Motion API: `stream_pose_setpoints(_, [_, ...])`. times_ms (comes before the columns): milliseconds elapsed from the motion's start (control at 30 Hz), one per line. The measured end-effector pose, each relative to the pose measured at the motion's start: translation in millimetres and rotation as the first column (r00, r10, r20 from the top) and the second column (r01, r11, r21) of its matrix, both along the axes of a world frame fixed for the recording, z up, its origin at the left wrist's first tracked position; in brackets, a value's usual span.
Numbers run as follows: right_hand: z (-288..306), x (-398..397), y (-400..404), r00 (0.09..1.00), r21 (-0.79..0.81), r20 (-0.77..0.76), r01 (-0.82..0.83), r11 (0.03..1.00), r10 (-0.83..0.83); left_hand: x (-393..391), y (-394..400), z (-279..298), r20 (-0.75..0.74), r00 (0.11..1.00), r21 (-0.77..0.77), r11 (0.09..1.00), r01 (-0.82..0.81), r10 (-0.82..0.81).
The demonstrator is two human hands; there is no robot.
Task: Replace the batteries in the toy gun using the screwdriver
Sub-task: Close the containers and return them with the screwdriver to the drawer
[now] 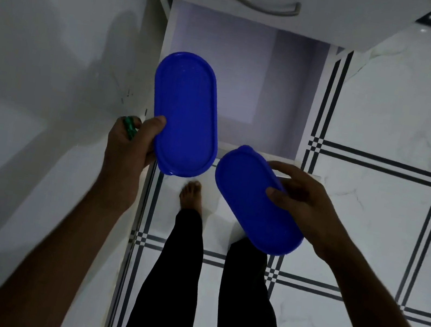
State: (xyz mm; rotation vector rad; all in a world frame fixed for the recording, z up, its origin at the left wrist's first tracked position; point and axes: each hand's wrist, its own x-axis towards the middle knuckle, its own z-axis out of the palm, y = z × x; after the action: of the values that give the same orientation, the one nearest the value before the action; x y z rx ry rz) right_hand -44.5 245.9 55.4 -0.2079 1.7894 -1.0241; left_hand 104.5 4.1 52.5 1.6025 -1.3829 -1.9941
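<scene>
My left hand [128,146] pinches a blue oval plastic piece [188,113] at its near end, thumb on top, and also grips a small green object [130,126] in the fingers; what the green object is I cannot tell. My right hand [307,204] holds a second blue oval plastic piece [249,194], tilted, with the thumb across its face. Which piece is lid and which is box does not show. Both hang over an open drawer [312,108]. No toy gun is in view.
The open drawer has a bare lilac inside. Above it is a shut white drawer front with a curved handle [265,3]. A white surface [37,76] runs along the left. My legs and bare foot [192,193] stand on white floor tiles [370,218] with black lines.
</scene>
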Motion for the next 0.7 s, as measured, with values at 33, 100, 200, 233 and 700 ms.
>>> stream_pose_setpoints(33, [4.1, -6.0, -3.6, 0.999, -0.023, -0.001, 0.043, 0.999, -0.043, -7.4, -5.0, -2.8, -0.002, 1.000, -0.002, 1.000, 0.014, -0.014])
stream_pose_setpoints(100, [6.0, -20.9, -14.5, 0.989, -0.047, -0.013, 0.148, 0.988, -0.148, -21.7, -13.3, -11.5, 0.013, 0.999, -0.014, 0.999, 0.034, -0.034])
stream_pose_setpoints(200, [-6.0, -43.3, -41.0, 0.953, -0.040, -0.072, 0.293, 0.955, -0.295, -42.9, -22.6, -26.0, 0.042, 0.998, -0.004, 0.999, 0.039, -0.038])
stream_pose_setpoints(233, [-13.3, -50.3, -51.1, 0.945, -0.032, -0.101, 0.309, 0.950, -0.311, -50.7, -24.3, -28.9, 0.057, 0.997, 0.008, 0.999, 0.051, -0.051])
stream_pose_setpoints(700, [-109.7, -101.2, -111.2, 0.945, 0.191, -0.289, 0.215, 0.958, -0.154, -115.1, -29.9, -107.3, 0.206, 0.907, -0.037, 0.923, 0.382, -0.367])
